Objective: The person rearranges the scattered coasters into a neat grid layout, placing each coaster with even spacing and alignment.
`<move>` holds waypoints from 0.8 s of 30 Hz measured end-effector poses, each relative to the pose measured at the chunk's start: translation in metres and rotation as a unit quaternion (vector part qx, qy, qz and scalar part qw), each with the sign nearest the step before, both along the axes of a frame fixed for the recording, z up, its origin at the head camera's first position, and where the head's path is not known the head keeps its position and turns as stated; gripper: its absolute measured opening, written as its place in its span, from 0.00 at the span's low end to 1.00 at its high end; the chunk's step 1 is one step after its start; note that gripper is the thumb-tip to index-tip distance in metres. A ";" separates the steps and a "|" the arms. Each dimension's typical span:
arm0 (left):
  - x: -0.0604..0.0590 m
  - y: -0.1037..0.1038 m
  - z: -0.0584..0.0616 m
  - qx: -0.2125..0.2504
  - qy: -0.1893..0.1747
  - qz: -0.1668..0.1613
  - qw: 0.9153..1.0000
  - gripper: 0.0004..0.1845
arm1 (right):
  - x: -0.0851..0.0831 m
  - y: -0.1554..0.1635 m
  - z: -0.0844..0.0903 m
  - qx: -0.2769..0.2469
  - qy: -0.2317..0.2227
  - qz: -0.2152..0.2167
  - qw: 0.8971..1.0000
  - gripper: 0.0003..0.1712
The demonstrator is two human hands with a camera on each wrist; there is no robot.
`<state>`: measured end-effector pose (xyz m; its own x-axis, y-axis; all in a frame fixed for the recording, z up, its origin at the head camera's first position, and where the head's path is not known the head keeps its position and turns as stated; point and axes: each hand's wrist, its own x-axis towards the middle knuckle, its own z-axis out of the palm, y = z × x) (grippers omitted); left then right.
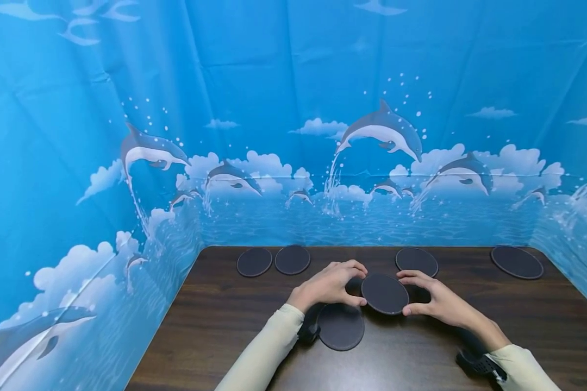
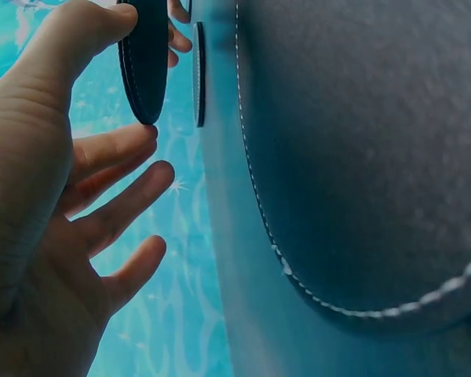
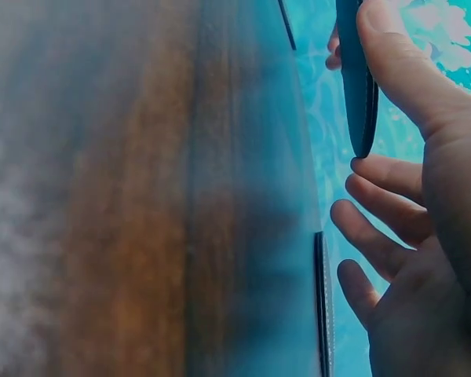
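Dark round coaster (image 1: 384, 294) is held up off the desk (image 1: 215, 326) between both hands, approx. at the centre of the desk, tilted w/ its face toward the head cam. It is pinched at its left edge by the left hand (image 1: 329, 285), thumb below and fingers curled over the top rim; its right edge is pinched by the right hand (image 1: 440, 301) the same way. In the left wrist view the held coaster (image 2: 144, 59) is seen edge-on, pressed by the thumb, w/ the other fingers (image 2: 114, 149) spread loosely below it. In the right wrist view the same coaster (image 3: 356, 78) is seen edge-on against the thumb, remaining fingers (image 3: 381, 177) half-curled beneath.

A second coaster (image 1: 341, 326) is laid flat on the desk just below the left hand and just beside the lifted one; whether they overlap can't be told. Its stitched rim fills most of the left wrist view (image 2: 361, 157).

Four more coasters are laid flat along the far edge: two just beside each other at far left (image 1: 254, 262) (image 1: 292, 259), one behind the right hand (image 1: 417, 262), one at far right (image 1: 517, 262), well apart from the rest. Desk is backed by a blue dolphin-print curtain (image 1: 293, 136). Pale long sleeves (image 1: 264, 353) are worn on both arms.
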<state>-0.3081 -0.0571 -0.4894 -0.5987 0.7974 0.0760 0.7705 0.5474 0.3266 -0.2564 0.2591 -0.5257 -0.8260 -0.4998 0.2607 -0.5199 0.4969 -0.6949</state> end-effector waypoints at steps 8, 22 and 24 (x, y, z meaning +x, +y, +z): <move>0.008 0.001 0.001 -0.007 0.017 -0.004 1.000 0.33 | 0.007 -0.001 0.005 0.009 0.008 0.005 1.000 0.37; 0.023 0.011 0.002 -0.050 0.049 -0.023 0.997 0.33 | 0.025 0.004 0.001 0.038 0.027 -0.006 0.999 0.38; 0.026 0.012 0.002 -0.061 0.053 -0.023 0.996 0.33 | 0.026 0.004 0.000 0.040 0.028 -0.009 0.999 0.39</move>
<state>-0.2825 -0.0450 -0.4870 -0.5547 0.8312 0.0385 0.8226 0.5409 0.1753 -0.2301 0.2634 -0.5255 -0.8199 -0.5067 0.2667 -0.5480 0.5596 -0.6217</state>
